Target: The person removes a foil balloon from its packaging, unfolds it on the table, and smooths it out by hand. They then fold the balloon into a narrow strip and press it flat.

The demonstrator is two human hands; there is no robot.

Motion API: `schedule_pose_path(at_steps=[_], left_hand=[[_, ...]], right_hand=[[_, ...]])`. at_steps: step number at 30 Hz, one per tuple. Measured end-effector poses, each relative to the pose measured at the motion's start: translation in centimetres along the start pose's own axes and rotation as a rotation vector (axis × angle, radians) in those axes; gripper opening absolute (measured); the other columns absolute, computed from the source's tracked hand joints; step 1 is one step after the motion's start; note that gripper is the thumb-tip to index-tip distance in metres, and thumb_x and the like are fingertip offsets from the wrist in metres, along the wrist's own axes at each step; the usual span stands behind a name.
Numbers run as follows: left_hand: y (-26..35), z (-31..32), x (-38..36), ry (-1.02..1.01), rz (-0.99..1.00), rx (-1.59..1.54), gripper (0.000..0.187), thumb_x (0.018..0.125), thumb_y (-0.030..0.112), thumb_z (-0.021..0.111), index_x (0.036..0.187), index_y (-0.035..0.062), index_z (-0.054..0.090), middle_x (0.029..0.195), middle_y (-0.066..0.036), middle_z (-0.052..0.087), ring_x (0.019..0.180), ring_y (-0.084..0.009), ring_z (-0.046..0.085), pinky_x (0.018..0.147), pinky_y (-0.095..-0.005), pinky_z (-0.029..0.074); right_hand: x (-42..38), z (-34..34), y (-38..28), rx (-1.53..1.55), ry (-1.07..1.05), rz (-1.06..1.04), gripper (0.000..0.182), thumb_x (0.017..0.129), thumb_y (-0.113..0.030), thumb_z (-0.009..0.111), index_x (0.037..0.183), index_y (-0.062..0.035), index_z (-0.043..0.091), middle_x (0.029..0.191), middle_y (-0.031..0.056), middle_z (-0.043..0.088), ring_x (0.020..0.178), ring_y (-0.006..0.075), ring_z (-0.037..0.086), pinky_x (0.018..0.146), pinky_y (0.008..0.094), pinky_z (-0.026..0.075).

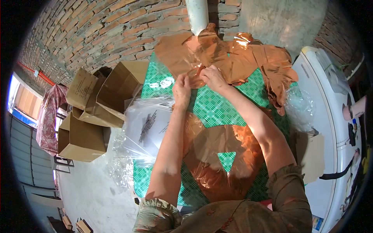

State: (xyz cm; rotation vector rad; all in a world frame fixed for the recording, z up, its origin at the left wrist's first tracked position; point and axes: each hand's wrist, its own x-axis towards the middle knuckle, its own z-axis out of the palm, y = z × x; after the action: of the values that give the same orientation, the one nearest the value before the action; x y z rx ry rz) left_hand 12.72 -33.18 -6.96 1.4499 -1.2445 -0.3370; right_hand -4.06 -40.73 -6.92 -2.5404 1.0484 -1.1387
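Observation:
My left hand (181,90) and my right hand (213,77) are close together near the far part of the table. Both are closed on the edge of a shiny copper-coloured foil balloon (196,75), flat and without air. The fingertips partly hide the piece being gripped. More flat copper foil balloons (244,62) lie spread behind and to the right of my hands, overlapping. Nearer my body, under my forearms, lies another large foil balloon (210,155) with a triangular opening in it. All rest on a green checked tablecloth (213,108).
Left of my left forearm lies a stack of clear plastic bags (145,120) with dark print. Small white pieces (162,82) are behind it. Open cardboard boxes (83,141) stand at the left. Crumpled clear plastic (299,106) and a white fridge (324,89) are at the right.

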Motion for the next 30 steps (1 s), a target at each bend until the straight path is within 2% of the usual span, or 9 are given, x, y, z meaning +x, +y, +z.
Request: schedule_pose_path(at_steps=[2,5,8,11,14,20,24,27,30], left_hand=[[0.3,0.0,-0.1,0.005,-0.005,0.005,0.019,0.101,0.02,0.061,0.112,0.0071,0.07,0.095,-0.019,0.073,0.087,-0.0325,0.072,0.079,-0.0412,0.054],[0.0,0.0,0.0,-0.006,-0.006,0.016,0.019,0.103,0.019,0.061,0.113,0.0043,0.069,0.093,-0.013,0.075,0.085,-0.0209,0.07,0.08,-0.0347,0.055],[0.1,0.0,0.0,-0.014,-0.017,0.051,0.02,0.104,0.019,0.061,0.114,0.0041,0.069,0.095,-0.014,0.075,0.088,-0.0205,0.07,0.082,-0.0343,0.054],[0.7,-0.3,0.0,-0.037,-0.07,0.053,0.023,0.103,0.022,0.063,0.116,0.0038,0.069,0.097,-0.014,0.074,0.09,-0.0206,0.07,0.083,-0.0344,0.054],[3.0,-1.0,-0.7,-0.043,-0.107,-0.116,0.03,0.097,0.023,0.069,0.12,0.0037,0.068,0.1,-0.017,0.074,0.089,-0.0346,0.071,0.081,-0.0406,0.056],[0.4,-0.2,-0.2,-0.023,0.188,0.13,0.035,0.087,0.014,0.075,0.119,0.0017,0.068,0.109,-0.019,0.07,0.099,-0.0378,0.067,0.089,-0.0439,0.053],[-0.4,-0.1,0.0,-0.006,0.178,0.219,0.025,0.094,0.014,0.07,0.117,0.0023,0.067,0.101,-0.015,0.071,0.095,-0.0321,0.069,0.085,-0.0396,0.054],[-1.1,0.1,0.1,0.008,0.165,0.128,0.022,0.098,0.014,0.065,0.117,0.0028,0.068,0.103,-0.015,0.073,0.095,-0.0296,0.07,0.084,-0.0382,0.053],[-1.5,0.5,0.2,0.016,0.098,0.033,0.021,0.1,0.015,0.063,0.117,0.0032,0.07,0.105,-0.015,0.074,0.095,-0.0271,0.071,0.083,-0.0369,0.053]], right_hand=[[0.0,0.1,-0.1,0.024,0.029,0.006,0.01,0.091,-0.021,0.068,0.085,-0.0128,0.067,0.094,0.0033,0.07,0.102,0.0306,0.059,0.091,0.0494,0.043],[0.5,-0.2,-0.9,0.038,0.035,0.032,0.009,0.091,-0.019,0.069,0.087,-0.0118,0.067,0.094,0.0046,0.07,0.101,0.0313,0.059,0.091,0.049,0.043],[1.0,-0.3,-1.2,0.054,0.053,0.055,0.011,0.091,-0.02,0.07,0.088,-0.0104,0.066,0.093,0.0068,0.07,0.098,0.0321,0.058,0.089,0.0484,0.044],[1.5,-0.3,-1.6,0.048,0.11,0.042,0.014,0.091,-0.021,0.071,0.088,-0.0087,0.065,0.09,0.009,0.069,0.095,0.0328,0.058,0.088,0.0475,0.045],[2.0,0.0,-1.5,0.049,0.165,0.019,0.016,0.091,-0.022,0.07,0.088,-0.0079,0.065,0.088,0.01,0.069,0.093,0.0332,0.057,0.086,0.0464,0.045],[2.6,0.0,-1.3,0.061,0.168,0.007,0.017,0.092,-0.023,0.069,0.087,-0.0079,0.065,0.089,0.0101,0.069,0.092,0.0336,0.057,0.086,0.0453,0.046],[2.5,0.4,-1.1,-0.026,0.256,-0.119,0.017,0.092,-0.024,0.069,0.087,-0.008,0.064,0.089,0.0092,0.066,0.09,0.0338,0.057,0.085,0.0464,0.046],[2.0,-1.3,-4.4,-0.021,0.524,-0.101,0.016,0.093,-0.022,0.068,0.087,-0.0082,0.063,0.087,0.0079,0.062,0.089,0.0318,0.057,0.084,0.0461,0.046],[-0.3,-2.1,-4.7,-0.237,0.128,-0.261,0.009,0.091,-0.016,0.066,0.091,-0.0069,0.065,0.09,0.0098,0.062,0.095,0.0313,0.058,0.088,0.0445,0.046]])
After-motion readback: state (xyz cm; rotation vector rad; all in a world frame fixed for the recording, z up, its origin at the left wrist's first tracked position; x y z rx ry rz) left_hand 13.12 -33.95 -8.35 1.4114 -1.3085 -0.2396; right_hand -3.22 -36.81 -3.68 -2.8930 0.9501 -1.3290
